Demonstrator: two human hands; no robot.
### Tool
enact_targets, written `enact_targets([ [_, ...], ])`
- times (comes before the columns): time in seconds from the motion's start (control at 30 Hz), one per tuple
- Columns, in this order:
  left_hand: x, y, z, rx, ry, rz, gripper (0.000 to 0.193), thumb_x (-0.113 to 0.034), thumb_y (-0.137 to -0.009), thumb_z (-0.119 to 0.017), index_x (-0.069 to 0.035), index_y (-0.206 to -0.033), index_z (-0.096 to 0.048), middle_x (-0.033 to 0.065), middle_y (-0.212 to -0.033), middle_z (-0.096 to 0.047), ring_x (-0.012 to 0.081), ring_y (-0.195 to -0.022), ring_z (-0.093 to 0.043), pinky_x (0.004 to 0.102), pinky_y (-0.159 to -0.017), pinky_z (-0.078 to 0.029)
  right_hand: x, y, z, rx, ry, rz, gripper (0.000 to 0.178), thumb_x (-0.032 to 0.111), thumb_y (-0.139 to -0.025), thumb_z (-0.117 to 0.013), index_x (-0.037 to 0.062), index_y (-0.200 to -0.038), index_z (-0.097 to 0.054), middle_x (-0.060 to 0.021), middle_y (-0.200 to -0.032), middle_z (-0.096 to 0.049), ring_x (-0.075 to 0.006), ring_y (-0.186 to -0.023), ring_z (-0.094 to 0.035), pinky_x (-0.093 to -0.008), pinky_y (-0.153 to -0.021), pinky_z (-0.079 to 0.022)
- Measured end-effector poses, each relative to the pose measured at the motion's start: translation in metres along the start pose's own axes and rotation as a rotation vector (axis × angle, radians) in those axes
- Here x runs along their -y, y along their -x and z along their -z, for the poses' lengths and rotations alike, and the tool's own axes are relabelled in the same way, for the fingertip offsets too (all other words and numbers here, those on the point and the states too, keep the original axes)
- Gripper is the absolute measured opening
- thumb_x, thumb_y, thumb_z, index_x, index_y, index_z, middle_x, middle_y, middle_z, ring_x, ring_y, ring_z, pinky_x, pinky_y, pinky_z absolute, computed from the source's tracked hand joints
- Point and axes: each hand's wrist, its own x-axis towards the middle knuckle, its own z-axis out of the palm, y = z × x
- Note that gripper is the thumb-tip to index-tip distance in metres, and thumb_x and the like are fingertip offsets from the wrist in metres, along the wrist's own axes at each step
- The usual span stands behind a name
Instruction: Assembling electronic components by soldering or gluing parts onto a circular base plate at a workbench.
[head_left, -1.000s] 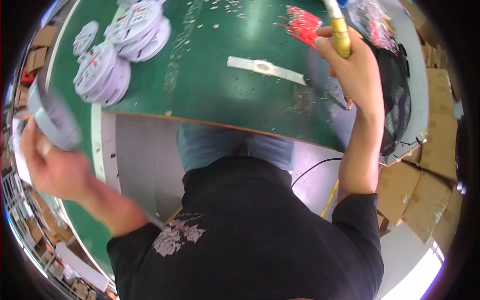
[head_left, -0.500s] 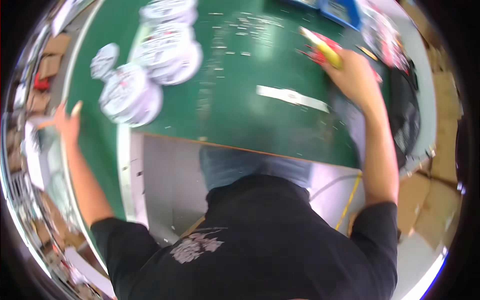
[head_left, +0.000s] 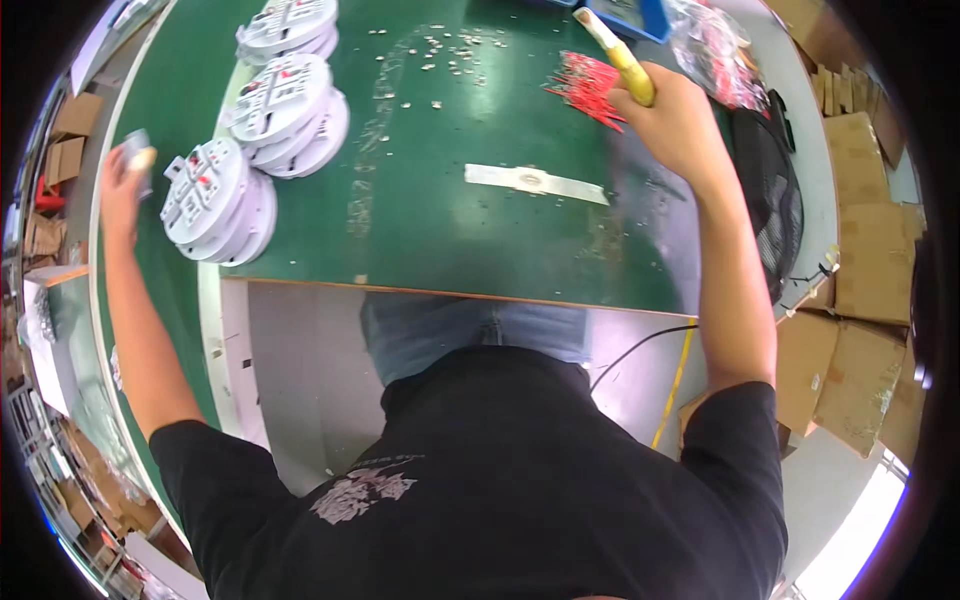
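Note:
My left hand (head_left: 120,190) is at the left edge of the green table, its fingers closed on a small flat grey-white piece (head_left: 143,165) blurred by motion. Beside it stand stacks of round white plastic discs, the nearest stack (head_left: 205,200) topped with raised parts and a small red part. At the far right, my right hand (head_left: 668,115) grips a stick-like tool with a yellow handle (head_left: 632,75) and a pale end pointing away from me; its exact kind I cannot make out. A bundle of short red wires (head_left: 585,88) lies just left of this hand.
Several small metal bits (head_left: 450,50) are scattered on the table (head_left: 430,230). A white strip (head_left: 535,180) lies in the middle. Blue bins (head_left: 640,18), a clear bag (head_left: 705,50) and a black mesh bag (head_left: 765,190) sit at the right. Cardboard boxes (head_left: 865,270) stand beyond.
The whole view has shifted, with the table things sitting further left. My left hand has moved away from me and now holds the flat piece, which lay beside the stack. The right hand keeps the yellow-handled tool.

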Motion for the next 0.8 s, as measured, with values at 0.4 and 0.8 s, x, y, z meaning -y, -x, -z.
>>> enact_targets([
  [0.4, -0.148, 0.144, -0.014, -0.293, 0.923, 0.1, 0.054, -0.007, -0.098, -0.052, 0.001, -0.149, -0.036, 0.0224, -0.152, -0.04, 0.0416, -0.14, -0.04, 0.0686, -0.114, -0.034, 0.002, 0.022, 0.022, 0.066, -0.371, -0.003, 0.022, 0.017, -0.088, -0.072, 0.0013, -0.102, -0.071, 0.0015, -0.078, -0.064, -0.006, -0.067, -0.052, -0.0255, -0.062, -0.045],
  [0.8, -0.284, 0.236, -0.234, 0.249, 0.844, -0.064, 0.055, 0.004, -0.087, -0.07, 0.0, -0.138, -0.052, 0.0111, -0.121, -0.064, 0.0175, -0.107, -0.064, 0.0332, -0.093, -0.053, 0.082, 0.07, 0.034, 0.05, -0.718, -0.003, 0.014, 0.006, -0.086, -0.073, 0.0032, -0.099, -0.073, 0.003, -0.077, -0.064, -0.0026, -0.066, -0.054, -0.0207, -0.059, -0.044],
])
